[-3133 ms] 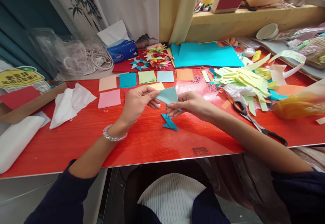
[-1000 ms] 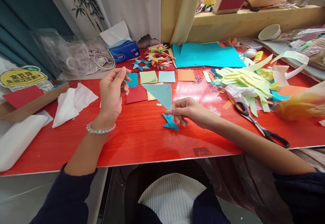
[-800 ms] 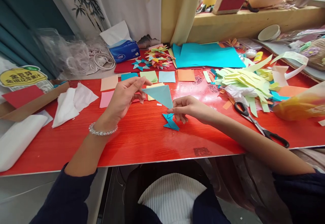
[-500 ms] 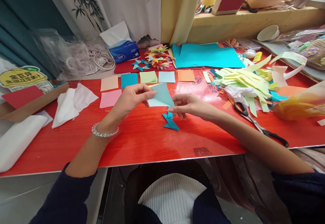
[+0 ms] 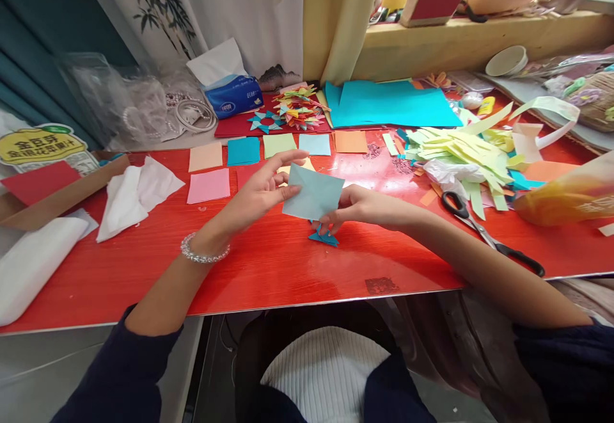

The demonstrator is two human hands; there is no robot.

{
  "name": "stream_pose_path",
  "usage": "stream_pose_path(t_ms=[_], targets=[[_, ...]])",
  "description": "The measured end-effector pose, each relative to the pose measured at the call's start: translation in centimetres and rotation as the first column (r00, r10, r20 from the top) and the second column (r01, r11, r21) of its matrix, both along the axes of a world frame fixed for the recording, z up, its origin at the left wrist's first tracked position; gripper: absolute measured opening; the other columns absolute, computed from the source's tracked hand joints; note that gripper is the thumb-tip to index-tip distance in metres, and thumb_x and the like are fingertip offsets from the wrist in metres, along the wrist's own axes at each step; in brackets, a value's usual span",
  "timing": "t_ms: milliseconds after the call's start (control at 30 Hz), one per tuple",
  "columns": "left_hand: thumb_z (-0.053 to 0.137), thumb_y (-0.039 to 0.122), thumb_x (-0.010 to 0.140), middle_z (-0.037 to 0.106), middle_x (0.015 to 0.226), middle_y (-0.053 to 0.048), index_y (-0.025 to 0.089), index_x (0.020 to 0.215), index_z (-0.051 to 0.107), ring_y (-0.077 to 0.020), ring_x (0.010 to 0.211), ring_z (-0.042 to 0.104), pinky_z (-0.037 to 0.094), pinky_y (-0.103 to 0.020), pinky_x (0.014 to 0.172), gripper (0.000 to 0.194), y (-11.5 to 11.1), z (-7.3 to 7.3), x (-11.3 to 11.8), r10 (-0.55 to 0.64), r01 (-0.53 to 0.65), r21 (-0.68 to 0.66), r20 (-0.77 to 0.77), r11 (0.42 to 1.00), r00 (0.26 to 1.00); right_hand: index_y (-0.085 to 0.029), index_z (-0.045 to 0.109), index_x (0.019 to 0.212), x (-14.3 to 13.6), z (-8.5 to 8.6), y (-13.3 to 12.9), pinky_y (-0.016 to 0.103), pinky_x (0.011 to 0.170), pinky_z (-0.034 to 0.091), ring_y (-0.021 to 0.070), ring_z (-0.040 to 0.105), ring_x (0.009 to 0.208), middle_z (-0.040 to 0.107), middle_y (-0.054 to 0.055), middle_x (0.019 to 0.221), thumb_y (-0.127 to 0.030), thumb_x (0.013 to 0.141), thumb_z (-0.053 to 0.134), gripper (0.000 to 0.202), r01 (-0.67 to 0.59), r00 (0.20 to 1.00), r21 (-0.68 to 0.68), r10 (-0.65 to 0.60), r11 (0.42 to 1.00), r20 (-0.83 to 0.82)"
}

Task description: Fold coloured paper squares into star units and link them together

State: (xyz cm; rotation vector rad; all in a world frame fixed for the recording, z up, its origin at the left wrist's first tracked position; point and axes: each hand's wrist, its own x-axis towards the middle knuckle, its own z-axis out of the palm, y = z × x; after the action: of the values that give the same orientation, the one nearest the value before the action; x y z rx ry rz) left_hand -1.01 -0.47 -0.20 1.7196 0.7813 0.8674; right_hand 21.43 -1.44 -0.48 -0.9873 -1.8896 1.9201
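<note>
light-blue paper (image 5: 314, 194) in both hands (image 5: 261, 191) (image 5: 361, 207); "金豆芽" sign (image 5: 42, 146)

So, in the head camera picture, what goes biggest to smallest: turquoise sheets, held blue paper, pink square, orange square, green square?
Turquoise sheets
Held blue paper
Pink square
Orange square and green square: they look too alike to rank

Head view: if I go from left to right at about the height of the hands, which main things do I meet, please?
Crumpled white tissue → pink paper → left hand → light blue paper → right hand → black-handled scissors.
</note>
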Motion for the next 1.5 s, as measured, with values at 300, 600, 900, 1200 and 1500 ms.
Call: stream_pose_path(t_ms=[300,600,900,1200,1500], targets=[[0.047,0.026,0.093,0.055,0.078,-0.001,0.031,0.135,0.045,-0.0126,0.063,0.050,0.042,-0.025,0.055,0.042,-0.4,-0.5,0.6,0.126,-0.071,0.220,-0.243,0.973,0.962,-0.009,0.064,0.089,-0.3,-0.3,-0.3,0.026,0.076,0.058,0.0142,0.069,0.075,0.070,0.008,0.083,-0.030,0.081,0.068,0.023,0.214,0.961,-0.243,-0.249,0.946,-0.120],[0.062,0.038,0.085,0.063,0.124,-0.002,0.031,0.107,0.063,-0.0256,0.120,0.048,0.026,-0.048,0.107,0.023,-0.2,-1.9,0.3,0.287,0.232,0.826,-0.420,0.514,0.861,-0.011,0.065,0.097,-0.7,-1.3,0.2,0.027,0.081,0.058,0.0129,0.070,0.076,0.072,0.008,0.089,-0.021,0.090,0.057,0.015,0.393,0.817,-0.334,-0.492,0.857,-0.299],[0.056,0.028,0.089,0.063,0.117,-0.004,0.026,0.090,0.065,-0.0229,0.114,0.049,0.037,-0.044,0.099,0.009,-0.7,-1.8,0.8,0.421,-0.006,0.828,-0.279,0.561,0.863,-0.013,0.066,0.102,-0.5,-0.6,0.0,0.031,0.089,0.055,0.0167,0.070,0.086,0.072,0.009,0.095,-0.020,0.086,0.062,0.018,0.361,0.833,-0.273,-0.440,0.891,-0.334],[0.059,0.034,0.087,0.050,0.121,-0.008,0.019,0.083,0.060,-0.0182,0.102,0.054,0.047,-0.035,0.089,0.015,-1.5,-2.0,2.2,0.392,-0.219,0.580,-0.191,0.785,0.900,-0.015,0.069,0.099,-0.4,-0.7,-0.3,0.029,0.086,0.055,0.0173,0.069,0.093,0.071,0.008,0.102,-0.036,0.079,0.071,0.028,0.309,0.898,-0.109,-0.327,0.945,-0.295],[0.064,0.037,0.083,0.054,0.097,-0.003,0.022,0.092,0.058,-0.0122,0.075,0.053,0.048,-0.027,0.068,0.018,-1.4,-2.1,2.4,0.421,-0.314,0.469,-0.143,0.826,0.896,-0.014,0.069,0.093,-0.6,-0.6,-0.5,0.031,0.082,0.056,0.0172,0.070,0.083,0.073,0.007,0.089,-0.031,0.073,0.076,0.028,0.364,0.899,-0.089,-0.374,0.927,-0.227]])
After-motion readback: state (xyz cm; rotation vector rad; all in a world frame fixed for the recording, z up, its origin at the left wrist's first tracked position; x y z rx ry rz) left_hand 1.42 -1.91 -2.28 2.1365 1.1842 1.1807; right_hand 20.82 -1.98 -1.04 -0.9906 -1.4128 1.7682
